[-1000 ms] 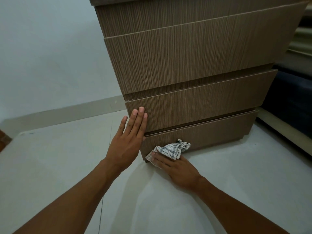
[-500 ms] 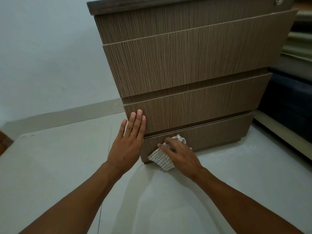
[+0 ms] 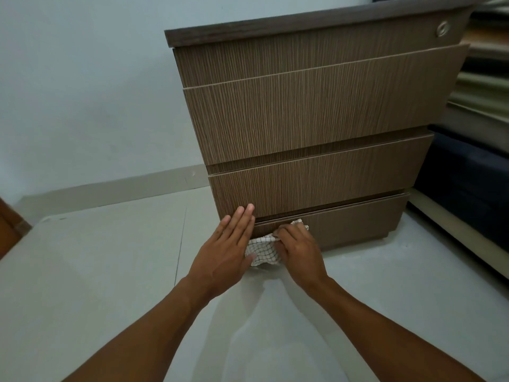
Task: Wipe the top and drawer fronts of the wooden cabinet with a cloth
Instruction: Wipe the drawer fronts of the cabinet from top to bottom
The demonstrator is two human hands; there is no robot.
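Right hand pinching checked white cloth at brown wood-grain cabinet's bottom drawer front; left hand spread flat beside. Flatten cloth, wipe along grain, full width.

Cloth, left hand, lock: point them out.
cloth (image 3: 263, 252), head view, checked fabric between the hands
left hand (image 3: 224, 252), head view, back of the hand
lock (image 3: 442, 29), head view, round metal face, top drawer

This looks like a room in a home, maybe a bedroom. A wooden cabinet stands on a pale floor by a plain wall, near stacked mattresses.
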